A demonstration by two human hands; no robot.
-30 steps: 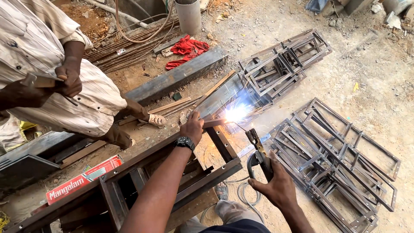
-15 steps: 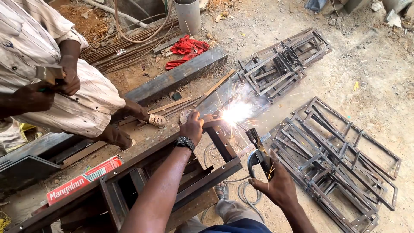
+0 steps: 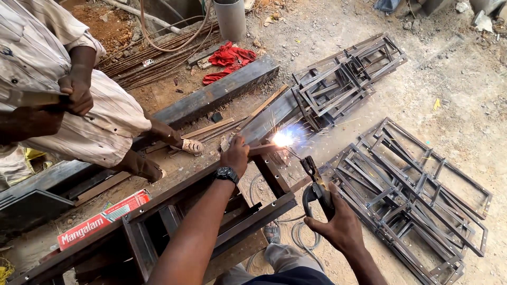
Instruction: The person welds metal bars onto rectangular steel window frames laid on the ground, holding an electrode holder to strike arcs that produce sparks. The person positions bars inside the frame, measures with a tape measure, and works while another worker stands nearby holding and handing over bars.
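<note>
R hand (image 3: pixel 338 224) is clenched round the dark handle of a welding electrode holder (image 3: pixel 316 186), low centre-right of the view. Holder is black w/ metal jaws at the top end; a thin rod runs up-left from it to a bright white-blue arc (image 3: pixel 283 139), sparks scattering to the right. A cable loops on the ground below the holder.

L hand (image 3: pixel 235 154), w/ a black wristwatch (image 3: pixel 226 173) on the wrist, grips a short rusty-brown flat steel piece (image 3: pixel 262 149) & holds it against the top end of a dark steel frame (image 3: pixel 222 211). The arc sits right at the tip of that piece. Frame is made of angle/flat bars, dull brown-grey, rusty in spots, lying on sandy ground across lower centre.

Stacks of welded rectangular frames (image 3: pixel 412 184) lie to the right; another stack further up, centre-right. A second person in a striped light shirt (image 3: pixel 47 58) crouches at left, both hands closed on sth — can't tell what. Red cloth (image 3: pixel 229 57) & a grey pipe (image 3: pixel 229 18) up top; red box (image 3: pixel 103 217) lower left.
</note>
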